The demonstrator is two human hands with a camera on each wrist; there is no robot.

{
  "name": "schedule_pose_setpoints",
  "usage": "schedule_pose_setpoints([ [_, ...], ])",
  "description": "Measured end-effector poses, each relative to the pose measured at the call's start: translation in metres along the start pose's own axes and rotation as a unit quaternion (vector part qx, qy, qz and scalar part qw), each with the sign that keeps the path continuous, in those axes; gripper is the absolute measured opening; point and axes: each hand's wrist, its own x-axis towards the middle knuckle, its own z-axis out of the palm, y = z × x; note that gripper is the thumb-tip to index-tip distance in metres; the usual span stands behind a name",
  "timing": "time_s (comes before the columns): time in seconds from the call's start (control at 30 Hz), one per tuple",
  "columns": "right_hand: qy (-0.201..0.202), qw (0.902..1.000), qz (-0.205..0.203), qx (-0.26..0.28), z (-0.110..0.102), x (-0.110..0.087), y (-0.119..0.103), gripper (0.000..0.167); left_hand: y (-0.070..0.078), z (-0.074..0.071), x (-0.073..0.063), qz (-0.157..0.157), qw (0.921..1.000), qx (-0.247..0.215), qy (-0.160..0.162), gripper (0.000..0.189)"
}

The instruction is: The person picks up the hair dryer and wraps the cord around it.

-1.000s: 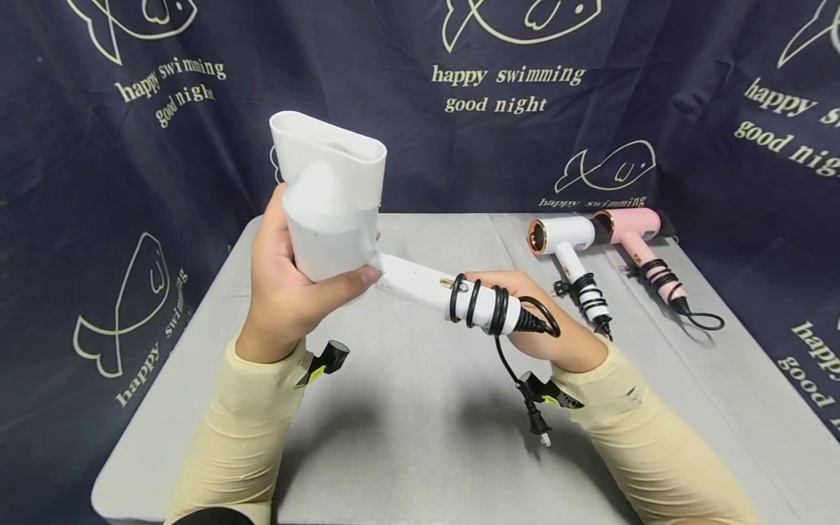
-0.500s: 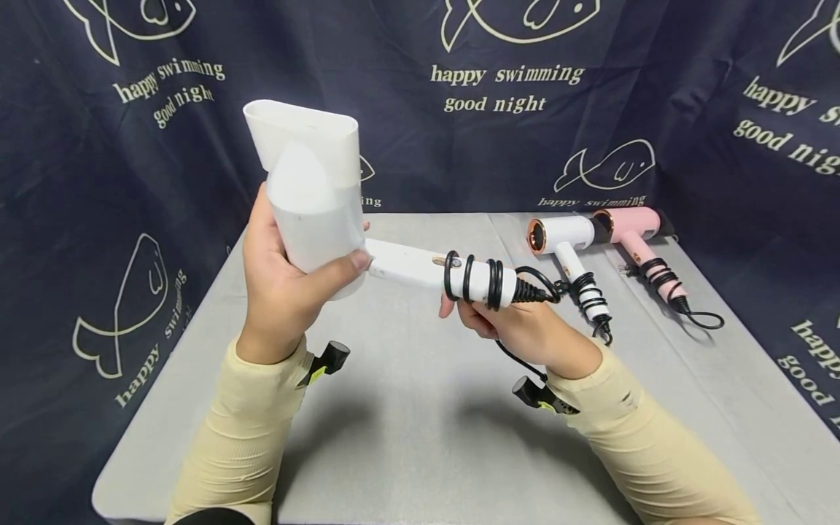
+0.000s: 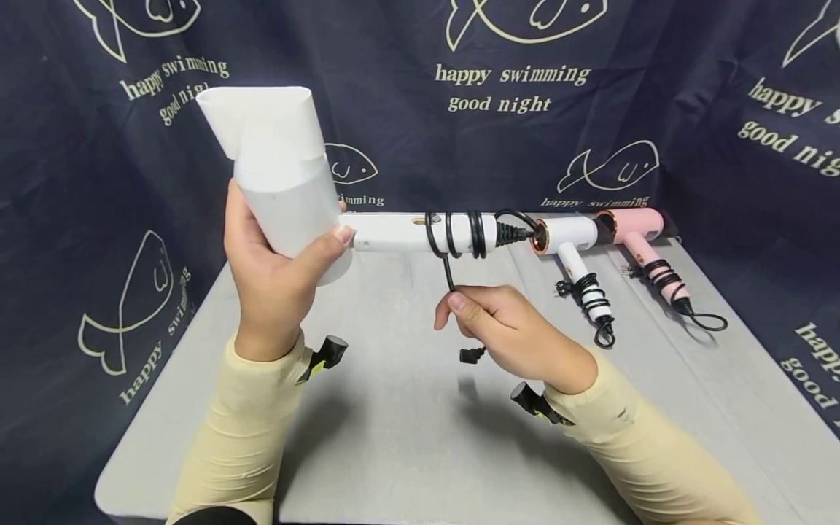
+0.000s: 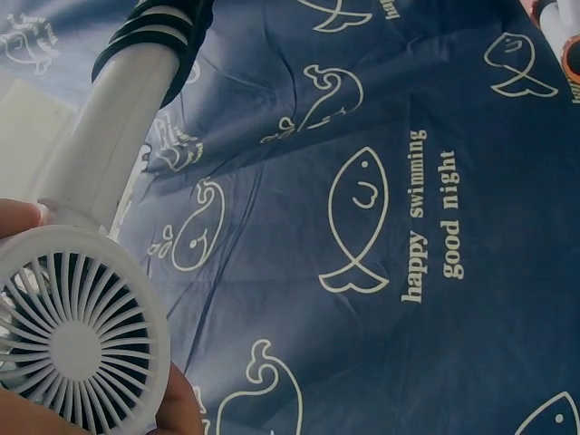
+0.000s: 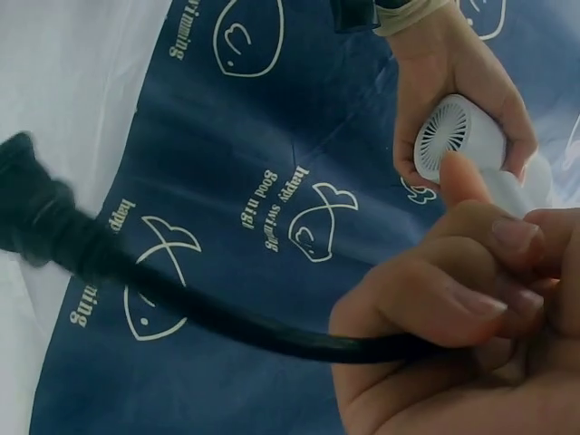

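Observation:
A white hair dryer (image 3: 282, 197) with a flat, wide nozzle is held up above the table, its handle pointing right. My left hand (image 3: 269, 284) grips it round the barrel, thumb near the handle joint. The round slotted intake grille (image 4: 77, 349) shows in the left wrist view. Several turns of black cord (image 3: 453, 233) wrap the handle's end. Below the handle, my right hand (image 3: 512, 328) pinches the hanging cord between thumb and fingers. The black plug (image 3: 471, 355) dangles under that hand, and in the right wrist view the plug (image 5: 36, 199) sticks out to the left.
On the grey table (image 3: 394, 437), at the back right, lie a second white hair dryer (image 3: 571, 233) and a pink hair dryer (image 3: 636, 226), both with cords wound round their handles. A dark blue curtain (image 3: 407, 44) with fish prints hangs behind and at both sides.
The hair dryer has moved up and left in my left hand, its handle turning level. My right hand has left the handle's end and now pinches the cord below it.

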Motion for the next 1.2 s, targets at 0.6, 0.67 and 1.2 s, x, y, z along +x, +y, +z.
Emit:
schedule_pose_setpoints([
  [0.6, 0.035, 0.9966, -0.016, -0.074, 0.004, -0.004, -0.009, 0.029, -0.004, 0.001, -0.001, 0.013, 0.9999, -0.004, 0.008, 0.061],
  [0.67, 0.039, 0.9955, -0.019, -0.084, 0.004, -0.005, -0.01, 0.028, -0.005, 0.001, -0.001, 0.019, 0.9997, 0.004, 0.011, 0.06],
  [1.2, 0.052, 0.9903, -0.044, -0.121, 0.006, -0.007, -0.012, 0.023, -0.012, 0.001, 0.0, 0.054, 0.9963, 0.059, 0.032, 0.061],
])
